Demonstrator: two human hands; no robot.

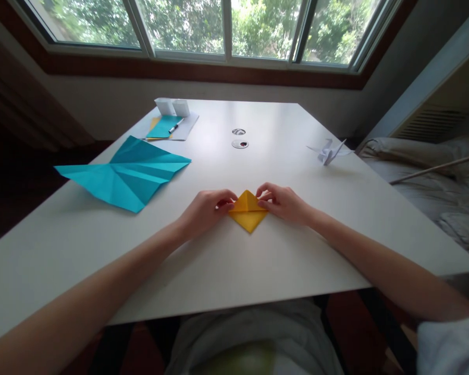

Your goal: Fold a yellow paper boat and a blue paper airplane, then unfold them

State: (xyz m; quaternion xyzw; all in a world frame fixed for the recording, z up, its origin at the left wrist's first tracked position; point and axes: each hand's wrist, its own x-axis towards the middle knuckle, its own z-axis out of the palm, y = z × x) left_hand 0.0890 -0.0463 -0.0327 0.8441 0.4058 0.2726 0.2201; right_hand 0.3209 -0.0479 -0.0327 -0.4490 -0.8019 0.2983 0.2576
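A small yellow folded paper [250,221] lies in front of me on the white table, diamond-shaped with a crosswise fold edge. My left hand [210,209] pinches its left corner between thumb and fingers. At the opposite corner, my right hand [281,203] grips the paper the same way, its fingers curled. The paper's top and bottom points show between the two hands.
A large creased teal paper [135,174] lies at left. Behind it are a teal sheet [164,126], a pen [175,126] and small white paper boxes [172,107]. A white paper crane [327,153] stands at right. Two round cable holes [239,145] mark the table [281,125].
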